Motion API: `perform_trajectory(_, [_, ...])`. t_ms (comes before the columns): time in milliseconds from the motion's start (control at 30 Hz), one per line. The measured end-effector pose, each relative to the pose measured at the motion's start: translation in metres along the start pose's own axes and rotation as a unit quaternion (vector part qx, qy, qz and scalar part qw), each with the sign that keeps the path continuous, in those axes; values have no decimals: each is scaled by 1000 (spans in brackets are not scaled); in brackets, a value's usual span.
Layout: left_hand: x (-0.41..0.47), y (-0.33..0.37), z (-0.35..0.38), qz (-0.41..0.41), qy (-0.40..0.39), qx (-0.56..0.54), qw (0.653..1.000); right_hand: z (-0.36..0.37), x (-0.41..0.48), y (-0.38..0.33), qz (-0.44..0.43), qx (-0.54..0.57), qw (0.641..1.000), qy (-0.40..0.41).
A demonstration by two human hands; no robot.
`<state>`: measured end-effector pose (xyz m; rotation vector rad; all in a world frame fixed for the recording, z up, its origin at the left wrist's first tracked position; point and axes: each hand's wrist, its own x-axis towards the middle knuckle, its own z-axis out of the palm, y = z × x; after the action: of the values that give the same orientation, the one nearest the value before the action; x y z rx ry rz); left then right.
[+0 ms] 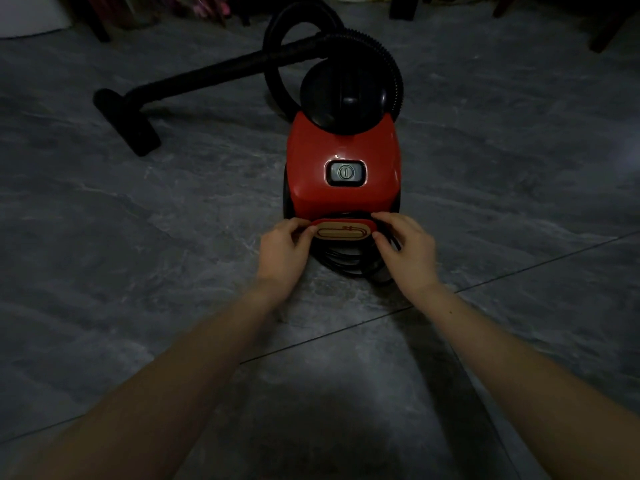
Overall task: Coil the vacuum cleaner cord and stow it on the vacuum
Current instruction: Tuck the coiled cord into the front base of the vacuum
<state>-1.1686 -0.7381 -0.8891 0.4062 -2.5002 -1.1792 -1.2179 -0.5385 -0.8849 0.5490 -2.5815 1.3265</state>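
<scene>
Cord [341, 263] sits wound under the cord-wrap plate [341, 233] at the vacuum's [343, 147] 6 o'clock. It looks light, limp and springy. Left grip [282, 247] pinches the plate's 9 o'clock end, right grip [408, 247] its 3 o'clock end. Best held by the bunched loops.

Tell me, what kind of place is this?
Probably a room in someone's home, dimly lit. You can see a grey tiled floor, a red household vacuum cleaner standing on it, and dark furniture legs along the far edge.
</scene>
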Motion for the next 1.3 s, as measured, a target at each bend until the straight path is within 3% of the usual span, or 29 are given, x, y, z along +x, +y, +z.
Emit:
perform_trajectory(233, [0, 1, -5, -5, -37, 16, 999, -8, 3, -3, 23, 18, 999, -16])
perform_trajectory(1300, [-3, 13, -12, 5, -4, -9, 1000, -7, -4, -17, -40, 8, 999, -31])
